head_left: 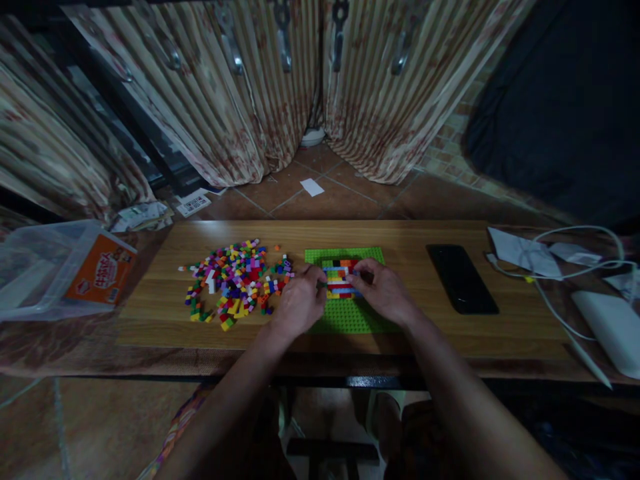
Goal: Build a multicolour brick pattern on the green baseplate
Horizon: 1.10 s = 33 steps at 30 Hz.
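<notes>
Toward the left edge of the wooden table (150, 313), a loose pile of small coloured bricks (235, 280) is spread out, with a clear plastic box (45, 267) seen beyond that edge. Just right of the pile, the left hand (299, 303) is rested on the left edge of the green baseplate (350, 319), its fingers curled together at the side of the striped brick block (339, 279); whether a brick is pinched there cannot be told. The step in hand is judged to be the fitting of bricks onto that block, which is built in short rows of black, orange, yellow, white, blue and red near the middle of the baseplate, itself laid near the table's centre. The right hand (383, 290) is set against the block's right side, fingers bent and close together upon it. A firm, square press onto the studs is judged to be called for next. Further right a dark phone (463, 279) is lying flat, and white cables (555, 267) are strewn near the right edge.
</notes>
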### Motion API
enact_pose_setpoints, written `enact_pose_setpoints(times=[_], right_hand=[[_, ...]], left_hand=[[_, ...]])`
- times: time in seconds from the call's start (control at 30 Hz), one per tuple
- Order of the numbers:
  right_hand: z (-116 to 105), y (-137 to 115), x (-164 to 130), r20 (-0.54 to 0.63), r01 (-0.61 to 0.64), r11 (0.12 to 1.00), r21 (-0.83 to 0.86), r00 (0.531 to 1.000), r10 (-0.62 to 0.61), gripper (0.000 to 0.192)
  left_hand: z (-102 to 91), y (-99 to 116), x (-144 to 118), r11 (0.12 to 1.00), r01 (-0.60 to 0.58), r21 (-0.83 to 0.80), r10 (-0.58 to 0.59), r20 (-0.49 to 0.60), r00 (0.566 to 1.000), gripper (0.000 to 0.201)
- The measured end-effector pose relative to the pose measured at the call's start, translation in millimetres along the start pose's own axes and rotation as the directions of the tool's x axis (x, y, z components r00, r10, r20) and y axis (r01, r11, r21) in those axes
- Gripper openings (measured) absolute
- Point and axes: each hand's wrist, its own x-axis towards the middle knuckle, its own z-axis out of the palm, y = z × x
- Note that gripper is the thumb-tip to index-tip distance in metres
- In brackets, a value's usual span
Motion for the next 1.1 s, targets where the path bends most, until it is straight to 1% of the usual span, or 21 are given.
enact_pose_setpoints(times=[0.1, 0.2, 0.3, 0.43, 0.57, 0.7, 0.87, 1.1], right_hand=[[-3, 3, 1, 0.047, 0.023, 0.999, 0.046, 0.999, -0.025, 0.019], [-5, 6, 2, 0.091, 0.037, 0.995, 0.091, 0.995, -0.046, 0.018], [-5, 7, 2, 0.099, 0.034, 0.994, 0.103, 0.994, -0.044, 0.020], [-3, 8, 3, 0.090, 0.027, 0.995, 0.098, 0.995, -0.036, 0.021], [-2, 8, 3, 0.078, 0.015, 0.994, 0.104, 0.997, -0.023, 0.022], [-2, 7, 3, 0.066, 0.018, 0.995, 0.097, 0.998, -0.024, 0.022], [-2, 8, 2, 0.058, 0.029, 0.995, 0.097, 0.998, -0.034, 0.022], [-3, 6, 2, 0.096, 0.022, 0.996, 0.092, 0.995, -0.031, 0.021]], left_hand=[[-1.9, 1, 3, 0.991, 0.088, -0.099, -0.090, -0.014, 0.996, 0.013], [0.7, 2, 6, 0.968, 0.190, -0.165, -0.190, 0.010, 0.982, 0.012], [6.5, 0, 7, 0.945, 0.238, -0.226, -0.237, 0.032, 0.971, 0.013], [11.2, -2, 8, 0.922, 0.258, -0.289, -0.260, 0.032, 0.965, 0.012], [11.5, -2, 9, 0.903, 0.294, -0.313, -0.294, 0.046, 0.955, 0.009], [13.9, -4, 10, 0.890, 0.297, -0.345, -0.299, 0.050, 0.953, 0.007], [17.7, -7, 10, 0.900, 0.294, -0.323, -0.301, 0.027, 0.953, 0.007], [18.1, -8, 10, 0.902, 0.288, -0.321, -0.295, 0.028, 0.955, 0.008]])
